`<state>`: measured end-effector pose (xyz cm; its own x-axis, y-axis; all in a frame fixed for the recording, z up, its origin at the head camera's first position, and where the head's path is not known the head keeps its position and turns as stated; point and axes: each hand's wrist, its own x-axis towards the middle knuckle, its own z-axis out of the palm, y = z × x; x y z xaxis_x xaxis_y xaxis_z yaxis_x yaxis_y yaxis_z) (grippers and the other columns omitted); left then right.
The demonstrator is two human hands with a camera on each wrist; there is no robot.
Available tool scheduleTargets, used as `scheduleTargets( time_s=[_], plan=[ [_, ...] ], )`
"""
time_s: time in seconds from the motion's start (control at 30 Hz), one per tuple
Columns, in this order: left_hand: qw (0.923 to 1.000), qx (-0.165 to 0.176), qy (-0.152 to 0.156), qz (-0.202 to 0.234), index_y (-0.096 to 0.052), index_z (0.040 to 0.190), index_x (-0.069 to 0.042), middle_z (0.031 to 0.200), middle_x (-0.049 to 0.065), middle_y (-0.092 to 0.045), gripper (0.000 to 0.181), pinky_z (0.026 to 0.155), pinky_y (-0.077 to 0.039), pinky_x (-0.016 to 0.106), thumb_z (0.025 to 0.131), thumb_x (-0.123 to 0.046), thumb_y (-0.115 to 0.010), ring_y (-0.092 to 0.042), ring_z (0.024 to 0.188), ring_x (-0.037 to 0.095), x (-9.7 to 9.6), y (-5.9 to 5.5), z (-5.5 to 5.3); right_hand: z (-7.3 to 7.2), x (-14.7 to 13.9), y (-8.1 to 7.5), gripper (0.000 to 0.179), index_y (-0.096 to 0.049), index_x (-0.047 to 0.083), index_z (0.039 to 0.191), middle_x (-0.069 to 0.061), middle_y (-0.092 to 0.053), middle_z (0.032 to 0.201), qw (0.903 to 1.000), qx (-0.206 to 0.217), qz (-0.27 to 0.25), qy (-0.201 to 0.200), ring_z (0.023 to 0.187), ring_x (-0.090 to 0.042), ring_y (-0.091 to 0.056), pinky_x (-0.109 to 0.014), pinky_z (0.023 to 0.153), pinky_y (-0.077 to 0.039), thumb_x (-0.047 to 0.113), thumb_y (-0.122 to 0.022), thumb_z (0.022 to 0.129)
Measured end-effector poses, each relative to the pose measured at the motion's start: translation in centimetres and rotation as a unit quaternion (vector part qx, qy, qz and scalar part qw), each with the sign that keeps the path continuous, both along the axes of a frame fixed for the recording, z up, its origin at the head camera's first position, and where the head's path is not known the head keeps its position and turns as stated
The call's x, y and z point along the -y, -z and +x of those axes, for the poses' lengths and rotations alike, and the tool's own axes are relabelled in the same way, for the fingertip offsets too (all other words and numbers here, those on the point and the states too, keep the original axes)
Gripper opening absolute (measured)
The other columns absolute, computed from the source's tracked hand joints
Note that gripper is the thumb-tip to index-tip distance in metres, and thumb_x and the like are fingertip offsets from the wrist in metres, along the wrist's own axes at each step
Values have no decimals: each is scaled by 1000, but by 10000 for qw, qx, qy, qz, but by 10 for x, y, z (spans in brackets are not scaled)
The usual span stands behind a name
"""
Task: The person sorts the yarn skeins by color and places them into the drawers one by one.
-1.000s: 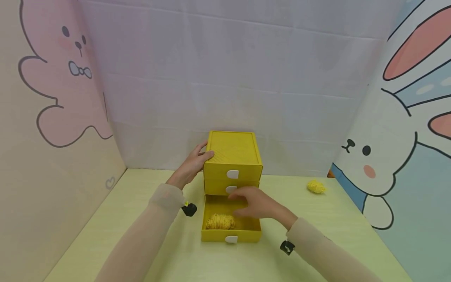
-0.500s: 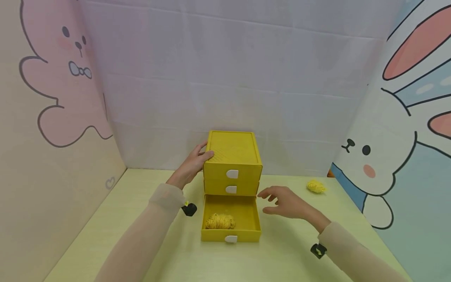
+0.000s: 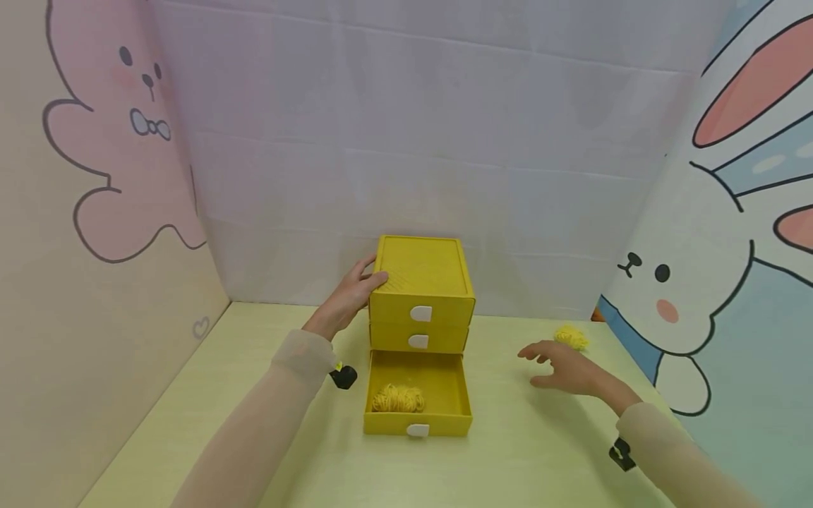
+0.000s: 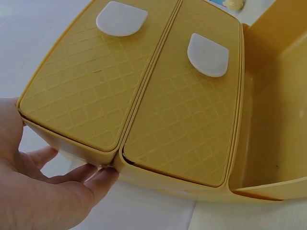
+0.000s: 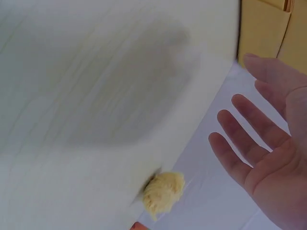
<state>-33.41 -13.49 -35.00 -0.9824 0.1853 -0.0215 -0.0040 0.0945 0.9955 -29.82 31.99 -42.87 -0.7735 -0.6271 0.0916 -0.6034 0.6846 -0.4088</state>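
Observation:
A yellow drawer box with several stacked drawers and white tab handles stands on the table. My left hand holds its left side, thumb over the top edge and fingers along the side wall. The bottom drawer is pulled out, and a bundle of yellow yarn lies in its left part. To the right of the box, my right hand hovers over the table with fingers spread and nothing in them. A second bundle of yellow yarn lies on the table just beyond that hand.
The pale table is bounded by a white cloth wall behind. A pink bear picture is on the left wall and a rabbit picture on the right. A small orange-brown thing shows at the back right corner.
My right hand has left the space over the open drawer and moved right, toward the yarn on the table. The left hand, box and drawer stay in place.

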Motion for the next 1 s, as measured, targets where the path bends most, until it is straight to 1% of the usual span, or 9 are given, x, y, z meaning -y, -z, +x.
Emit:
scheduleTargets(
  time_s=[0.07, 0.23, 0.33, 0.43, 0.5, 0.57, 0.7, 0.8, 1.0],
  plan=[
    [10000, 2, -6, -9, -16, 172, -28, 171, 18, -28, 74, 124, -34, 55, 111, -37, -57, -44, 149, 37, 0, 0, -1, -6, -13, 0, 48, -66, -1, 136, -20, -69, 129, 9999, -120, 111, 52, 110, -43, -67, -60, 93, -57, 12, -83, 93],
    [10000, -4, 5, -4, -16, 172, -28, 171, 17, -28, 74, 125, -33, 56, 111, -37, -57, -43, 150, 37, 1, 1, -1, -20, -40, -2, 49, -67, 1, 135, -16, -70, 127, 9987, -389, 295, 178, 112, -41, -67, -56, 94, -57, 13, -85, 91],
    [10000, -9, 28, 8, -15, 172, -28, 171, 17, -29, 74, 125, -33, 56, 112, -37, -57, -43, 150, 36, 2, 2, -1, -27, -53, -2, 50, -68, -2, 134, -17, -70, 128, 9978, -549, 282, 250, 114, -42, -66, -59, 94, -56, 10, -86, 90],
    [10000, -13, 20, -4, -16, 172, -28, 170, 17, -30, 74, 125, -33, 55, 112, -38, -57, -44, 150, 36, 2, 3, -1, -34, -63, 0, 50, -68, -3, 133, -21, -69, 130, 9963, -693, 286, 428, 116, -46, -65, -64, 95, -55, 7, -86, 88],
    [10000, 3, -3, -11, -17, 172, -28, 170, 16, -30, 74, 125, -34, 55, 111, -38, -57, -44, 150, 36, 2, 3, -1, -40, -68, 1, 49, -68, -4, 132, -24, -68, 130, 9950, -765, 320, 552, 118, -48, -64, -66, 96, -53, 5, -86, 87],
    [10000, 15, -13, -18, -16, 172, -29, 170, 16, -30, 74, 125, -33, 55, 111, -38, -57, -44, 150, 36, 2, 3, -2, -46, -71, 3, 49, -68, -3, 132, -26, -67, 131, 9941, -729, 355, 719, 120, -50, -62, -68, 98, -52, 4, -85, 87],
    [10000, -5, -2, -11, -16, 172, -29, 170, 16, -30, 74, 125, -33, 55, 111, -37, -57, -44, 149, 36, 2, 4, -2, -56, -75, 7, 51, -67, -6, 132, -29, -64, 129, 9927, -724, 376, 887, 118, -52, -61, -70, 98, -51, 2, -86, 85],
    [10000, -47, 23, 8, -16, 172, -28, 169, 17, -32, 72, 124, -35, 56, 112, -36, -56, -46, 148, 36, 1, 3, -2, -61, -78, 11, 54, -66, -9, 130, -33, -61, 127, 9917, -812, 395, 921, 117, -54, -59, -70, 97, -50, 3, -88, 83],
    [10000, -69, 39, 32, -18, 172, -28, 168, 17, -34, 72, 122, -38, 55, 112, -35, -56, -50, 145, 36, 0, 2, -3, -67, -85, 24, 60, -62, -12, 134, -40, -55, 133, 9892, -810, 421, 1150, 119, -58, -55, -72, 97, -49, 3, -88, 82]
  ],
)
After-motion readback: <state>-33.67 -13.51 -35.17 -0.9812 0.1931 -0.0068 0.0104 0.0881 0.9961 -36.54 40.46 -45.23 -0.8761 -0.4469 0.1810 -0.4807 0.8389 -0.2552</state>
